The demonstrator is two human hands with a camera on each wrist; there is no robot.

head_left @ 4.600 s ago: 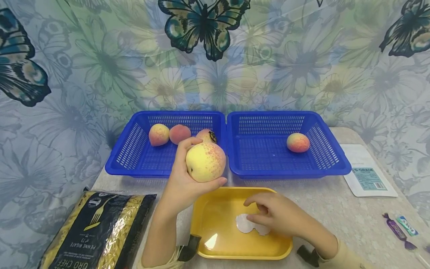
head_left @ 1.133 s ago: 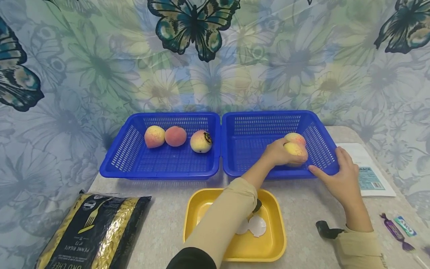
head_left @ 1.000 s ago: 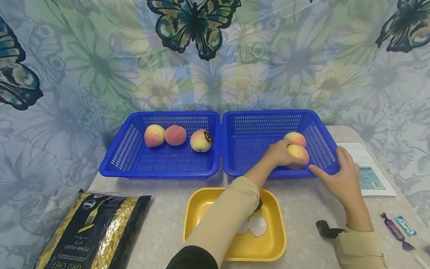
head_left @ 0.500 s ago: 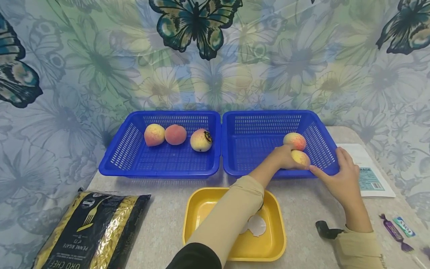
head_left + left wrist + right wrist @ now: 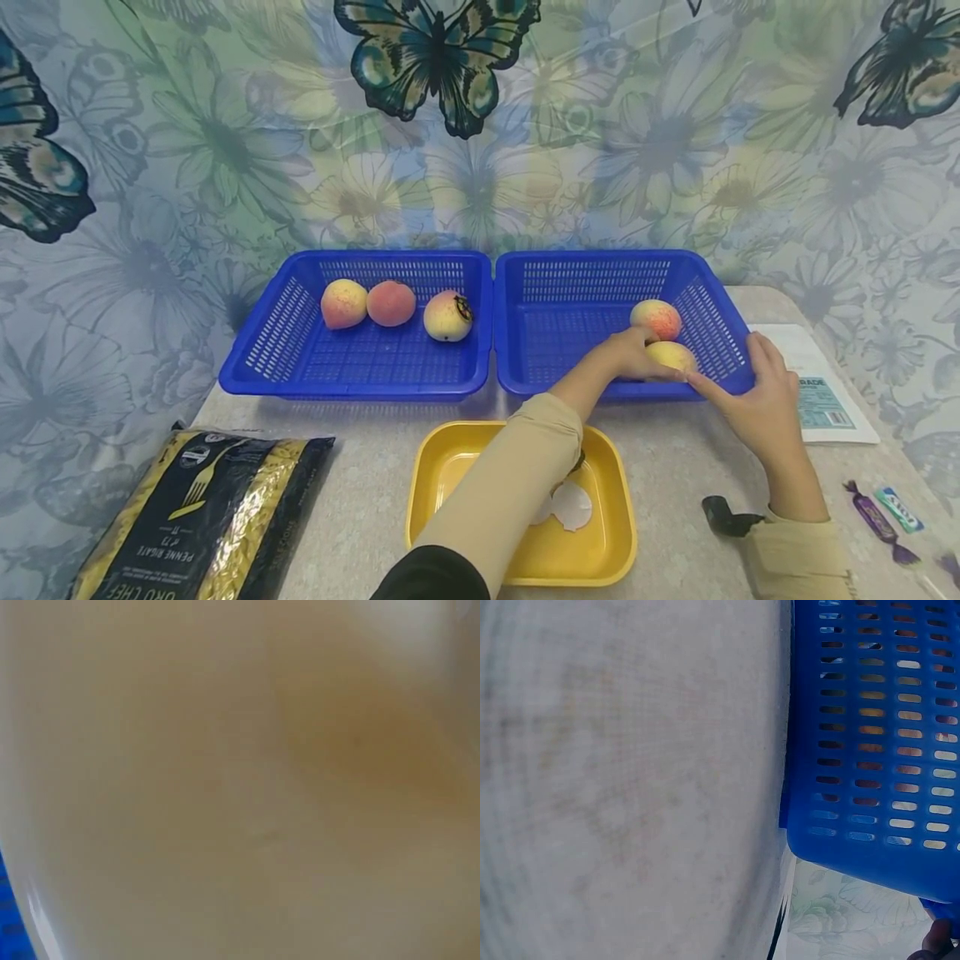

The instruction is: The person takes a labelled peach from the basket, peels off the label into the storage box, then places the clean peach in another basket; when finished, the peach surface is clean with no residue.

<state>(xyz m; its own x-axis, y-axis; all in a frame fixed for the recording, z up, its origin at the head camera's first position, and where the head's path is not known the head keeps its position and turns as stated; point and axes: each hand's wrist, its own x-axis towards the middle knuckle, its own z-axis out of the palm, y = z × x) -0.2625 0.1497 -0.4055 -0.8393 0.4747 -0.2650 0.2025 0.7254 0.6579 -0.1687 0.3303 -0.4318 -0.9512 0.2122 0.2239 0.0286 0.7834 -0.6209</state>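
My left hand (image 5: pixel 637 354) reaches into the right blue basket (image 5: pixel 577 392) and holds a yellow peach (image 5: pixel 671 357) low near its front right. Just behind lies a red-blushed peach (image 5: pixel 657 319). My right hand (image 5: pixel 765 408) grips that basket's front right corner, its thumb pointing in toward the yellow peach. In the right wrist view, the basket's slotted wall (image 5: pixel 877 750) shows, with fingertips (image 5: pixel 936 937) at the lower right edge. The left wrist view is a blurred yellowish surface with a sliver of blue basket (image 5: pixel 11 922); no hand shows there.
The left blue basket (image 5: pixel 352 387) holds a yellow-red peach (image 5: pixel 345 303), a red peach (image 5: pixel 391 302) and a round fruit with a dark calyx (image 5: pixel 447 316). Nearby are a yellow tray (image 5: pixel 622 533) with white discs (image 5: pixel 572 506), a pasta bag (image 5: pixel 202 508), a white pouch (image 5: pixel 828 400) and candies (image 5: pixel 873 512).
My left hand has carried the yellow peach from above the tray into the right basket, then shifted it toward the front. My right hand has moved from the tray to the basket corner.
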